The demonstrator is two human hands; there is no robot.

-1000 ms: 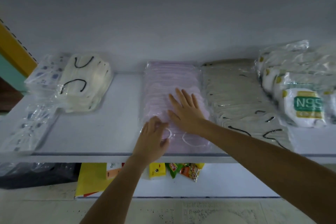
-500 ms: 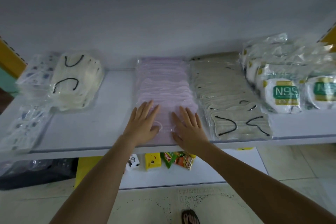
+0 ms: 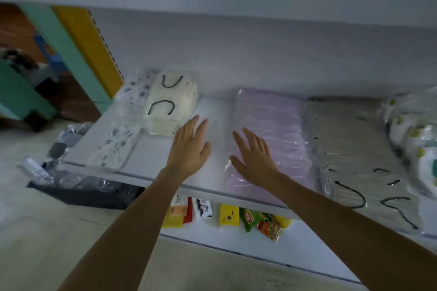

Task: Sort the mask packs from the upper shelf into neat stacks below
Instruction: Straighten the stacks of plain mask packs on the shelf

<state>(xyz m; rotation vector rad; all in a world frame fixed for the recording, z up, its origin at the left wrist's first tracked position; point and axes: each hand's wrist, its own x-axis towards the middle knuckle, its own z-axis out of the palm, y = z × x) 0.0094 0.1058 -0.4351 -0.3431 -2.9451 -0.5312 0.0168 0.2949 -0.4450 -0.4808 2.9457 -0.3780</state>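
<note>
A row of pink mask packs (image 3: 272,125) lies on the white shelf (image 3: 212,172). My right hand (image 3: 254,157) lies flat on its near left part, fingers straight. My left hand (image 3: 189,146) hovers open over the bare shelf just left of the pink packs, holding nothing. To the left sits a stack of cream mask packs (image 3: 170,106) with black ear loops. Right of the pink row lies a row of grey-beige mask packs (image 3: 354,149) with black loops.
Clear printed packs (image 3: 113,146) lie at the shelf's left end. White and green N95 packs (image 3: 416,130) pile up at the right edge. Snack packets (image 3: 260,220) and small boxes sit on the shelf below. A dark crate (image 3: 82,191) stands on the floor at left.
My left hand has left the pink packs and moved left over the bare shelf. My right hand has shifted to the packs' left part. The view has swung left.
</note>
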